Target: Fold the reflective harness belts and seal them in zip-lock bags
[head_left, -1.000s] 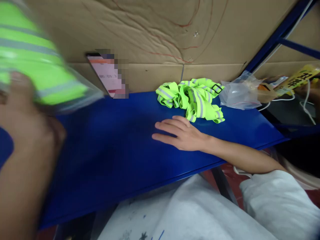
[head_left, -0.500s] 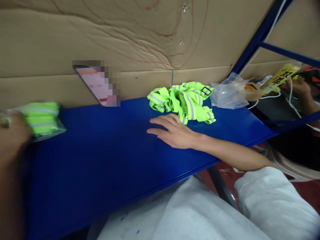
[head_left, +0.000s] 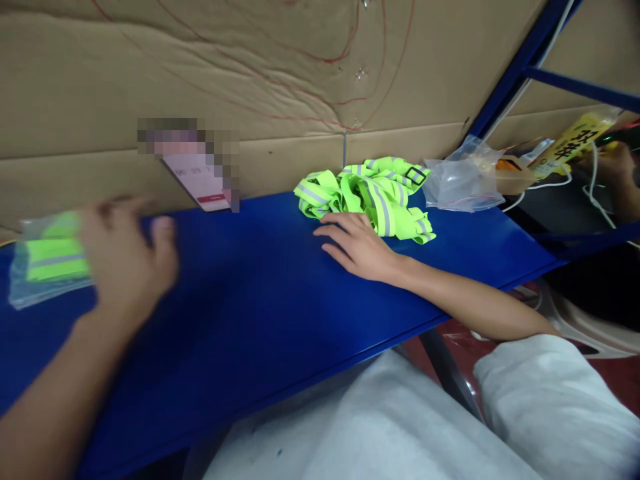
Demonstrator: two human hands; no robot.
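My left hand (head_left: 127,257) is raised over the left part of the blue table (head_left: 240,287), slightly blurred, with thumb and fingers apart and nothing in its grasp. Just beyond it, partly covered by the hand, lies a clear plastic bag (head_left: 53,263) holding a folded neon-yellow reflective strap. My right hand (head_left: 363,248) rests with fingers spread at the near edge of a loose heap of neon-yellow reflective straps (head_left: 387,200). Grey stripes run along these straps, and a black buckle (head_left: 415,176) shows at the back right. The fingertips seem to touch the heap.
A phone (head_left: 197,177), partly pixelated, leans against the cardboard wall (head_left: 280,80). Clear plastic bags (head_left: 465,183) lie right of the straps. Beyond the blue frame (head_left: 580,87) are a yellow package (head_left: 573,147), white cables and another person's hand (head_left: 617,163).
My left hand has moved right, away from the bagged strap, which now lies on the table. My right hand has shifted slightly right and back toward the strap heap.
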